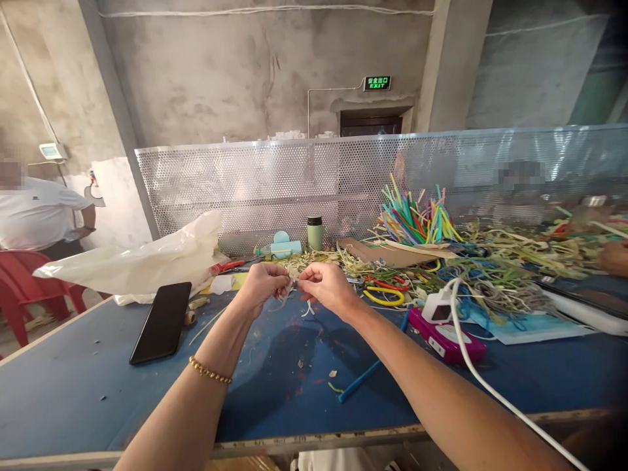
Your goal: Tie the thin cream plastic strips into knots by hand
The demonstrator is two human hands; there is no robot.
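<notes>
My left hand [265,286] and my right hand [326,288] meet above the middle of the blue table. Both have thumb and fingers pinched on a small pale stringy piece [293,275], which spans the short gap between them. Thin whitish strands [308,309] dangle below my right fingers. The piece is too small and too covered by fingers to tell its kind. Just behind the hands lies a heap of pale green and yellow strips [353,265].
A black phone [161,322] lies left. A purple box [446,337], a white charger [437,307] and a blue stick [360,381] are right. Behind stand a green bottle [314,232], coloured strips [417,216] and a perforated metal screen [245,190]. A co-worker's hand [614,258] shows far right.
</notes>
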